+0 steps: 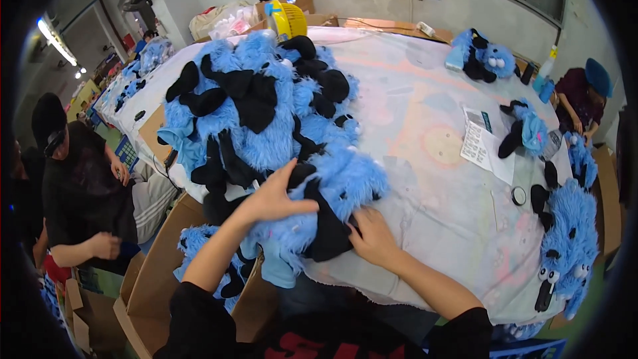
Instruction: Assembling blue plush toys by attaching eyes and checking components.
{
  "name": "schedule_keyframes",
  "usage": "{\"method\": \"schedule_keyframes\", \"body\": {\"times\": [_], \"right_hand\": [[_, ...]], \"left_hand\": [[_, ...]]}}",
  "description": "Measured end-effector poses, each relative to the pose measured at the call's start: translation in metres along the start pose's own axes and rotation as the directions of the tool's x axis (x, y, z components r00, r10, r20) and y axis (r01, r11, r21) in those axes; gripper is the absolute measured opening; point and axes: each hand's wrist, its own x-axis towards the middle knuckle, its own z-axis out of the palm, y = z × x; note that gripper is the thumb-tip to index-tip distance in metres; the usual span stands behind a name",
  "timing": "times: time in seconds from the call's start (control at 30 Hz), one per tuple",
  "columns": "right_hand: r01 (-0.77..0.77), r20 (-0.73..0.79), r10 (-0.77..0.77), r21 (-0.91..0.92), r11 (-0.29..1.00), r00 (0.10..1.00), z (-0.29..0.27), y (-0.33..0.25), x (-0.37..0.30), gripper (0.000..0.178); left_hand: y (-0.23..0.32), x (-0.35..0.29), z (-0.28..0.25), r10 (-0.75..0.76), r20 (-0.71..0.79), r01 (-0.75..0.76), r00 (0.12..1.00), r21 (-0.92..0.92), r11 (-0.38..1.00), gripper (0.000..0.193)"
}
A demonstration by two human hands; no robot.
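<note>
Resting flat with fingers spread, the left hand [274,198] pressed a blue toy [332,189] at the table's [432,213] near edge. At its 3 o'clock, the right hand [372,234] pinched the toy's black part [327,229]. Beyond, at 12 o'clock, rose the pile [259,103]; a paper [484,146] lay at 2 o'clock.

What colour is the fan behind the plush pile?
The fan is yellow, seen best in the head view, behind the plush pile.
</note>
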Motion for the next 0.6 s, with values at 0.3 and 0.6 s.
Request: {"method": "schedule_keyframes", "body": {"times": [0.3, 0.6], "right_hand": [[-0.124, 0.05, 0.116, 0.553, 0.824, 0.992, 0.012, -0.002, -0.011, 0.057], [-0.077, 0.524, 0.116, -0.096, 0.992, 0.844, 0.013, -0.009, 0.01, 0.064]], "left_hand": [[-0.014, 0.023, 0.049, 0.103, 0.308, 0.04, 0.946, -0.424, 0.905, 0.052], [0.026, -0.034, 0.069, 0.04, -0.138, -0.127, 0.99, -0.715, 0.688, 0.068]]}}
